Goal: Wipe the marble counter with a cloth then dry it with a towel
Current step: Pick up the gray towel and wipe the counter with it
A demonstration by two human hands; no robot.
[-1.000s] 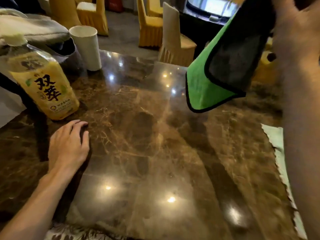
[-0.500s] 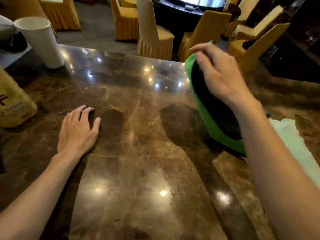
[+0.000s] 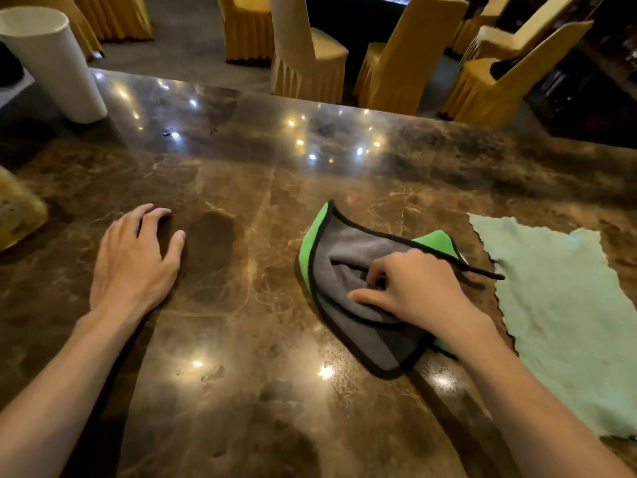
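Note:
The brown marble counter point(image 3: 241, 391) fills the view, glossy with light reflections. A grey cloth with green backing and black edging point(image 3: 348, 270) lies crumpled on it, right of centre. My right hand point(image 3: 417, 288) rests on the cloth, fingers bunched into its folds, gripping it. My left hand point(image 3: 134, 260) lies flat on the marble to the left, fingers apart, holding nothing. A pale green towel point(image 3: 565, 312) is spread flat on the counter at the right, just beside the cloth.
A white paper cup point(image 3: 51, 63) stands at the far left corner. A yellow drink bottle point(image 3: 17, 215) sits at the left edge, mostly cut off. Beyond the counter's far edge are several yellow-covered chairs point(image 3: 396, 60) and a dark table.
My right hand has brought the cloth down from the air onto the counter. The view has tilted down and right. My left hand has stayed on the marble.

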